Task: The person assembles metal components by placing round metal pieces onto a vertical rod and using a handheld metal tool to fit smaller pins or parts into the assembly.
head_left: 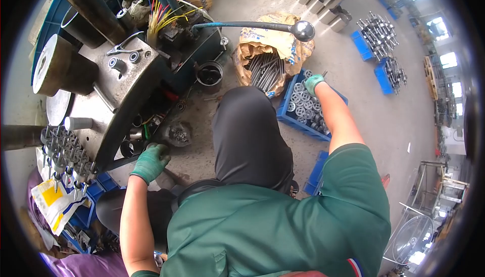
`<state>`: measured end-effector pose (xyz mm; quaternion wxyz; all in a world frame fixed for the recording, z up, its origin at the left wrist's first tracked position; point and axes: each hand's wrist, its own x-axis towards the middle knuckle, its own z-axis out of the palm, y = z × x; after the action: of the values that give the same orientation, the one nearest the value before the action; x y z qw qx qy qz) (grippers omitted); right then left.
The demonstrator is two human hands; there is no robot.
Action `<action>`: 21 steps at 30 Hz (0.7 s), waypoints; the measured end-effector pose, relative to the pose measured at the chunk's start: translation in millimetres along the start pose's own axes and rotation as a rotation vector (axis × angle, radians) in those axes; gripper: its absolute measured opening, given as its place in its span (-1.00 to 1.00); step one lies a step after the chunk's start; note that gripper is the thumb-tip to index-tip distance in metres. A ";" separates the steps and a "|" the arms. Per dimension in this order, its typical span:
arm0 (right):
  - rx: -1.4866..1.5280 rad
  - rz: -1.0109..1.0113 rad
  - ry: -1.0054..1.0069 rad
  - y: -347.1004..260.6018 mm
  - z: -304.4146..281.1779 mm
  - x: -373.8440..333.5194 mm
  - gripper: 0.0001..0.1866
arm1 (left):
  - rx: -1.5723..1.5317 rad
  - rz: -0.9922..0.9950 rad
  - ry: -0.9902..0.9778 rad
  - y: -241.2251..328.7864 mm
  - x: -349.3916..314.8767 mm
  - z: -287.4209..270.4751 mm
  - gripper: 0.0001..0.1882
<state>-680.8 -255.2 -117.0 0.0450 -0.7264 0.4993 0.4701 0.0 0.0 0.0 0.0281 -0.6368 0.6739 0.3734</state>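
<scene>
Silver spoked metal wheels (304, 106) lying in blue plastic crate (302, 127), grey floor (384, 125).
Green-gloved right hand (312, 83) stretching over crate, grip indiscernible; left hand (150, 164) hanging, fingers slightly apart.

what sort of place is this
Most likely a metalworking shop or factory: a blue crate of spoked grey parts, an open sack of metal rods and stacked metal cylinders.

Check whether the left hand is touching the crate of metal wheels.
Apart: the head view shows floor and the person's knee between the left hand and the crate of metal wheels.
</scene>
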 end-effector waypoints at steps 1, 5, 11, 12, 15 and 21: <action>0.007 -0.024 -0.024 -2.5 -4.5 -5.6 -0.61 | -0.003 -0.010 -0.004 1.2 -3.4 -1.0 -0.63; 0.075 0.072 0.026 -1.9 -10.8 -13.4 -0.66 | -0.004 -0.002 -0.001 -0.5 5.7 0.1 -0.63; 0.164 0.203 0.040 -12.2 2.9 -7.0 -0.52 | 0.034 0.005 -0.002 0.4 6.5 1.5 -0.62; 0.138 0.226 0.093 -16.5 8.0 -8.4 -0.50 | 0.039 -0.005 -0.002 0.7 6.6 0.5 -0.61; 0.110 0.209 0.115 -13.1 -4.4 -18.9 -0.50 | 0.053 -0.053 -0.025 6.6 3.7 -2.8 -0.59; 0.222 0.155 0.054 -3.6 -19.2 -34.3 -0.47 | 0.083 -0.132 -0.107 16.8 3.0 -5.3 -0.55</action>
<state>-667.9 -240.3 -82.9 0.0751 -0.6887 0.6037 0.3945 -13.0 -6.9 10.2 0.1147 -0.6575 0.6428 0.3759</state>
